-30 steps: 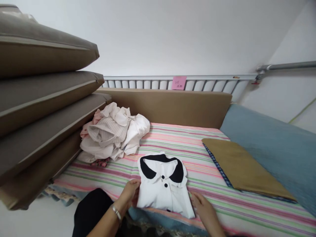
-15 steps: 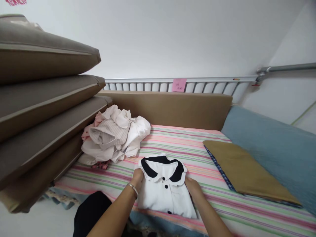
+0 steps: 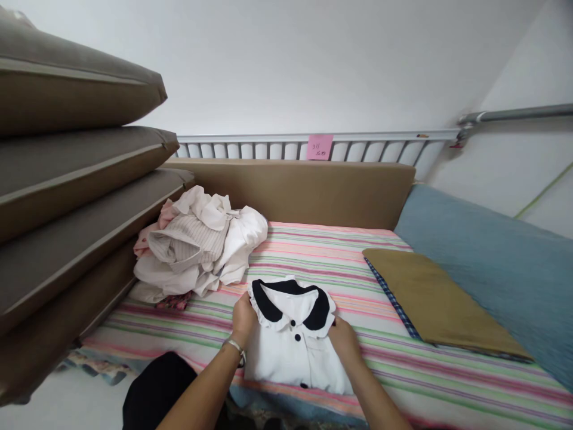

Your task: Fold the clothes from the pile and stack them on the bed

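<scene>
A white blouse (image 3: pixel 280 352) with a black, ruffle-edged collar and black buttons lies folded flat on the striped sheet, collar pointing away from me. My left hand (image 3: pixel 244 316), with a bracelet at the wrist, is closed on the blouse's left shoulder edge beside the collar. On the opposite side, my right hand (image 3: pixel 344 341) grips the right edge just below the collar. Fingertips of both hands are partly hidden at the cloth's edges.
A heap of pale clothes (image 3: pixel 192 239) lies at the left, against stacked brown cushions (image 3: pixel 85 161). Folded khaki cloth (image 3: pixel 443 298) rests at the right near a blue padded surface (image 3: pixel 487 251). Behind stand a brown pad (image 3: pixel 290 191) and a white radiator (image 3: pixel 268 149) with a pink note (image 3: pixel 319 147).
My right hand has shifted slightly in toward the collar and now takes hold of the edge. The blouse stays nearly in place; the view has moved a little.
</scene>
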The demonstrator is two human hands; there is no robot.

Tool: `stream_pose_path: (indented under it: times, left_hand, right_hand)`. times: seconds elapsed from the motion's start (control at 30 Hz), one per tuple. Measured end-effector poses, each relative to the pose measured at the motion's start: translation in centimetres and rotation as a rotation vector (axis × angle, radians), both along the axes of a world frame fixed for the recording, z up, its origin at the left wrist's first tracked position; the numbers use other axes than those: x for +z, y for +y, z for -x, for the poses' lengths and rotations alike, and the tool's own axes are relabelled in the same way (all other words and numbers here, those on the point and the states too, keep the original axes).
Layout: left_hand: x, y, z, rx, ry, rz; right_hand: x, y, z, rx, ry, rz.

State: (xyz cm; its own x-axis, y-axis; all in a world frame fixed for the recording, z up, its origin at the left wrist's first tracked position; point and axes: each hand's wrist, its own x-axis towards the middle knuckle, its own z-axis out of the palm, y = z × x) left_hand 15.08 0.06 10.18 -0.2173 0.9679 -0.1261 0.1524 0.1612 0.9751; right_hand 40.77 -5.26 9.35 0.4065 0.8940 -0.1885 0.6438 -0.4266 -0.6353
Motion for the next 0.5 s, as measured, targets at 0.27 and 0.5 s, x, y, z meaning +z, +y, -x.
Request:
stream_pose_path:
  times: [0.27, 0.5]
  left_hand:
    - [-1.3, 0.8, 1.1, -0.057, 0.206, -0.075]
    - [-2.0, 1.6, 1.0, -0.08, 0.187, -0.166]
  right_hand:
    - [0.3, -0.4, -0.2, -0.019, 0.048, -0.122]
    - [0.0, -0.8, -0.8, -0.043, 0.023, -0.236]
